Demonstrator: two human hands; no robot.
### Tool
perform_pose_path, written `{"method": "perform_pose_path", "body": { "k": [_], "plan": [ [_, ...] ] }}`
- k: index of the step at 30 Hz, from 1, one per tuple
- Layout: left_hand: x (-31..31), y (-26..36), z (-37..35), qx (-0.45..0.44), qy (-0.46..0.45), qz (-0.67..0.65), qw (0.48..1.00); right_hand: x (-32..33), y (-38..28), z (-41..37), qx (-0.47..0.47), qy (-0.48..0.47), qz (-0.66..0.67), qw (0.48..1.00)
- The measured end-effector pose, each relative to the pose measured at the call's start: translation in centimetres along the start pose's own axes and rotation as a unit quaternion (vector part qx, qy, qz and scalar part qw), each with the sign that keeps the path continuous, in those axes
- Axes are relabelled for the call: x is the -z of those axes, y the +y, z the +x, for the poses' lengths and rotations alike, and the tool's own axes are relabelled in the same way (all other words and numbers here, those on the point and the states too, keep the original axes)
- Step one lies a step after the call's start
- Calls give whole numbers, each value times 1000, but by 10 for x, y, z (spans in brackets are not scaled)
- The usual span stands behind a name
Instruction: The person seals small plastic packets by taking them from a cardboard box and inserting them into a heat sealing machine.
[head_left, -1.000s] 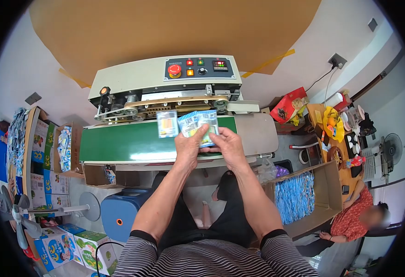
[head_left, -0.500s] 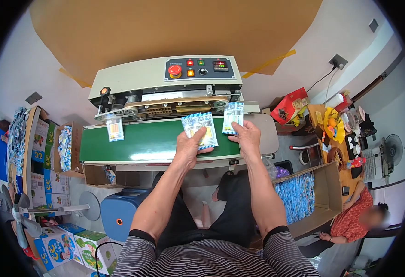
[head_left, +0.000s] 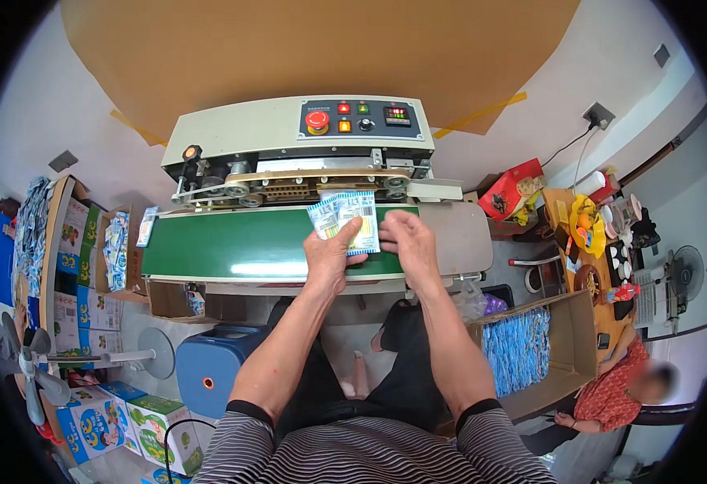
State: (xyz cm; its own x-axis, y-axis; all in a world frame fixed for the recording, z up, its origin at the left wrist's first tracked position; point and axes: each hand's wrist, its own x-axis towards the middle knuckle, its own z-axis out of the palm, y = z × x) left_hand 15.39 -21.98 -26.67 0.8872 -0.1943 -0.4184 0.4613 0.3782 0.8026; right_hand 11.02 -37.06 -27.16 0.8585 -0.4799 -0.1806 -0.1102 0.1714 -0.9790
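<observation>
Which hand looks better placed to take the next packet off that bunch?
Probably the right hand: it appears empty and sits just beside the packets, whereas the left hand is occupied, clasping them over the green belt.

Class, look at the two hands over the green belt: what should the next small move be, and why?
Probably the right hand should pinch the top packet by its nearer edge and draw it off. The left hand grips overlapping packets above the green belt, while the right appears empty, fingers curled close beside them.
</observation>
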Motion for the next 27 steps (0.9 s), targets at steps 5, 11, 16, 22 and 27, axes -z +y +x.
{"method": "perform_pose_path", "body": {
  "k": [5,11,16,22,27],
  "plan": [
    [-14,-5,-8,-15,-15,9,1000,7,1,-17,-41,-114,70,990],
    [-5,-4,0,53,-105,-32,993,46,-9,-3,10,46,40,998],
    [-6,-10,2,53,-137,-4,989,57,-6,13,18,79,4,997],
    [-9,-7,5,52,-142,55,987,48,2,24,-11,43,-40,998],
    [-12,-10,8,76,-125,82,986,36,7,31,-25,28,-51,998]
  ]
}}
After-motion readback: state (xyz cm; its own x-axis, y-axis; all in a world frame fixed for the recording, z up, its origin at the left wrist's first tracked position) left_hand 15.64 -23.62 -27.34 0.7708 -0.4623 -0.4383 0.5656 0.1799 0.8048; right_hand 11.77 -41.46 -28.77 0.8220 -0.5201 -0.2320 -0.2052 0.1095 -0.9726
